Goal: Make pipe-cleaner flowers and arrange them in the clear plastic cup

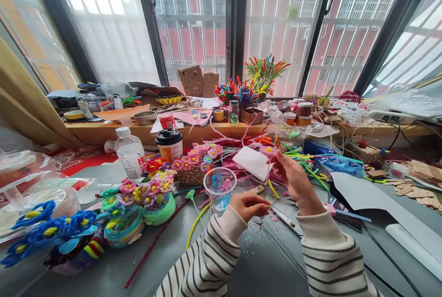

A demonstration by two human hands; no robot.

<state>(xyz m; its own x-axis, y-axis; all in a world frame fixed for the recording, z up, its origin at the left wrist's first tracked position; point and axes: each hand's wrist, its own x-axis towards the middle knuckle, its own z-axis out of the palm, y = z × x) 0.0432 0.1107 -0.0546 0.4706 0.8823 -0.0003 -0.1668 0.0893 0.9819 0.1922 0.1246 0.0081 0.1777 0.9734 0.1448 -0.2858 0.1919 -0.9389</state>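
A pink pipe-cleaner flower (pixel 268 150) is pinched between the fingertips of my right hand (pixel 293 178), raised over the middle of the table. Below and left of it, my left hand (pixel 247 206) has its fingers closed on a thin wire stem (pixel 264 192) that runs down from near the flower. Whether the wire is joined to the flower is too small to tell. A white folded paper (pixel 252 162) lies just behind the flower. Scissors (pixel 288 221) and several loose thin wires (pixel 281 244) lie under my hands. A clear plastic cup (pixel 220 186) stands left of my left hand.
Pots of fuzzy flowers (pixel 159 207) and blue flowers (pixel 58 223) fill the left side. A water bottle (pixel 130 153) and a lidded coffee cup (pixel 169 145) stand behind. Pipe cleaners (pixel 312 170) lie heaped beyond my hands. White card (pixel 366 191) and cables are at right.
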